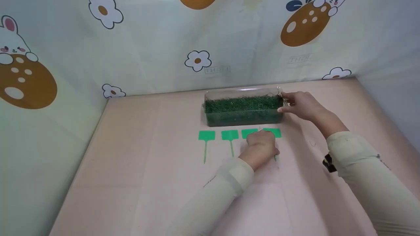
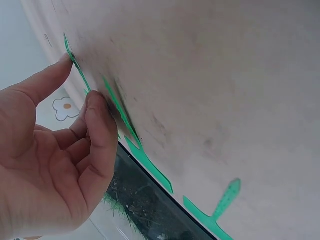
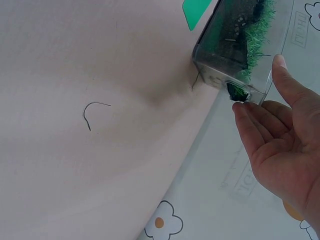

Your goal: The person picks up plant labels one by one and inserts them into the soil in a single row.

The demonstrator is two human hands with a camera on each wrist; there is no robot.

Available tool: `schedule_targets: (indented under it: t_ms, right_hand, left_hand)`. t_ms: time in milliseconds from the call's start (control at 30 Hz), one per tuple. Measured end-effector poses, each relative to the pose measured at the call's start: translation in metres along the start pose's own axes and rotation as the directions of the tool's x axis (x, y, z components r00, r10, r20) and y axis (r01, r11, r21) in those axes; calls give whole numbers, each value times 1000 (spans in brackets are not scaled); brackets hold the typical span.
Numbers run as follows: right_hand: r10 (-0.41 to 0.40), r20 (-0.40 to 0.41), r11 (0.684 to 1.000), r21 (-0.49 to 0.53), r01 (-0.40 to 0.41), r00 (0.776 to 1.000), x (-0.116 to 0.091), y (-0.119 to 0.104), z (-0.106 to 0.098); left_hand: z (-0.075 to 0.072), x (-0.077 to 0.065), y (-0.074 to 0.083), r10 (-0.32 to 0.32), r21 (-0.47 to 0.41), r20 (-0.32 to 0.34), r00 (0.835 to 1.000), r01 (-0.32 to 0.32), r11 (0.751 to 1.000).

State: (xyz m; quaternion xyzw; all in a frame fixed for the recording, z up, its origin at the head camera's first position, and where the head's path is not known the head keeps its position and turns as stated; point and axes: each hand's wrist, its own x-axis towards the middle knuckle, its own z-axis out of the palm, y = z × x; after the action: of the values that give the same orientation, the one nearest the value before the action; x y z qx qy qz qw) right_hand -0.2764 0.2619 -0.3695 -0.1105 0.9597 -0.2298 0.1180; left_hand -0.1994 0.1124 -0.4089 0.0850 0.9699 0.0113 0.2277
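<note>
A clear plastic box (image 1: 244, 118) filled with green grass (image 1: 242, 104) stands near the back wall. My right hand (image 1: 305, 106) grips its right end; in the right wrist view the thumb and fingertips (image 3: 241, 107) lie at the end wall. Several green plant labels lie in a row before the box, among them the leftmost label (image 1: 207, 135) and its neighbour (image 1: 229, 134). My left hand (image 1: 261, 144) is at the rightmost label (image 1: 276, 132), with thumb and curled forefinger at its stem (image 2: 80, 71). The hand partly covers the third label (image 1: 248, 132).
A thin dark curved strand (image 3: 86, 114) lies on the pale table (image 1: 131, 157) right of the box. Behind the table hangs a patterned sheet (image 1: 157, 59); side sheets bound it left and right.
</note>
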Motion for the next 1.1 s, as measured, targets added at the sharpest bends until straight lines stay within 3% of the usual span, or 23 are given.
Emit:
schedule_targets:
  t_ms: [233, 467, 800, 967, 1100]
  right_hand:
    - [2, -8, 1000, 5, -2, 1000, -1, -1, 0]
    - [-8, -13, 1000, -15, 8, 1000, 0, 1, 1]
    - [-6, 5, 1000, 11, 6, 1000, -1, 1, 0]
    - [-2, 9, 1000, 11, 2, 1000, -1, 0, 0]
    - [-6, 7, 1000, 6, 6, 1000, -1, 0, -1]
  left_hand:
    - [-2, -1, 3, -15, 69, -5, 1000, 16, 998]
    - [-3, -4, 3, -16, 59, -8, 1000, 16, 998]
    - [0, -4, -11, 26, -99, -3, 1000, -26, 995]
    - [-3, -7, -17, 51, -176, -7, 999, -51, 983]
    - [-5, -7, -22, 115, -261, -9, 993, -113, 959]
